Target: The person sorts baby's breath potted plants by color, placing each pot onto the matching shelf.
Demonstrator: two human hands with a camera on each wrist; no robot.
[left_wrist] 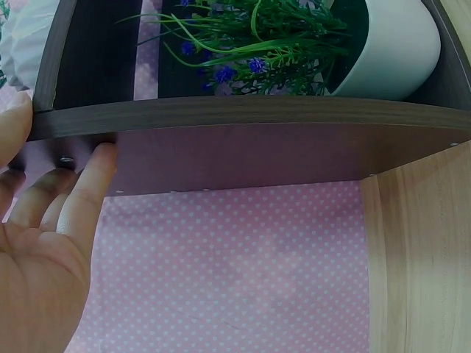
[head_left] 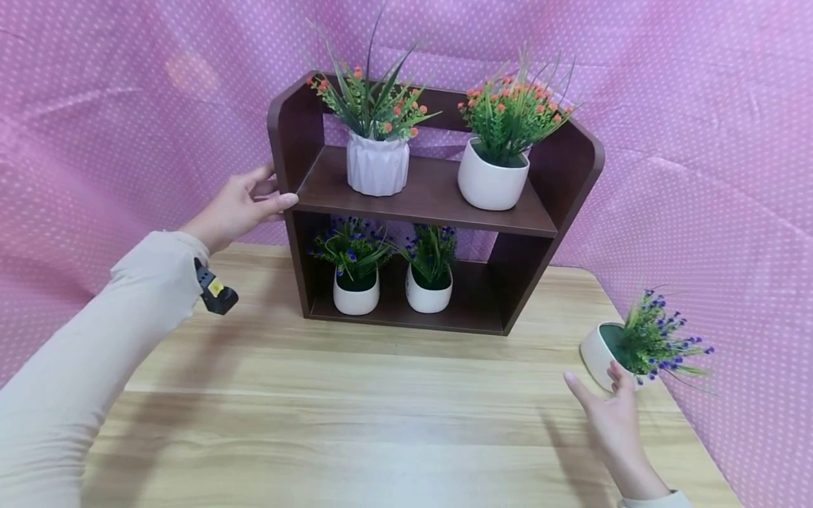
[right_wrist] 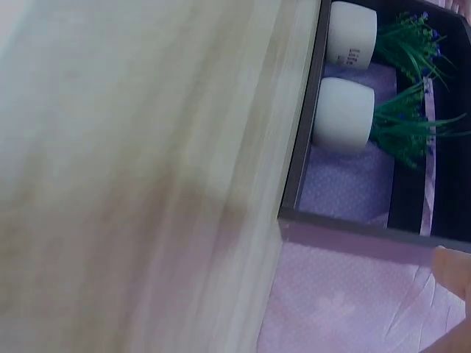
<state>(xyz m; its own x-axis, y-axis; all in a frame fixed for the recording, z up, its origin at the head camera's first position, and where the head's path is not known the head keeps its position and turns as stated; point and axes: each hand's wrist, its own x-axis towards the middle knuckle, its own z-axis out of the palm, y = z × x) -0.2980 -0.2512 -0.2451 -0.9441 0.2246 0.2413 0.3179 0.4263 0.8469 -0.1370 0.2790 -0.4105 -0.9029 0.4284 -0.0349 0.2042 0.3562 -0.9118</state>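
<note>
My left hand (head_left: 238,204) holds the left side panel of a dark brown two-tier shelf (head_left: 425,204). In the left wrist view its thumb lies on the panel's front edge and its bent fingers (left_wrist: 96,173) touch the outer face. Over at the right, my right hand (head_left: 612,423) reaches a white pot (head_left: 597,349) of blue flowers on the table, thumb spread apart and fingertips right at the pot's near side. That plant leans rightward in the head view. The right wrist view catches only part of the right hand (right_wrist: 455,290), without this pot.
On the upper tier stand a fluted white pot (head_left: 377,166) and a smooth white pot (head_left: 492,176), both with orange flowers. Below are two white pots (head_left: 356,293) with blue flowers. A light wood table (head_left: 356,416) carries the shelf; pink dotted cloth (head_left: 127,141) hangs behind.
</note>
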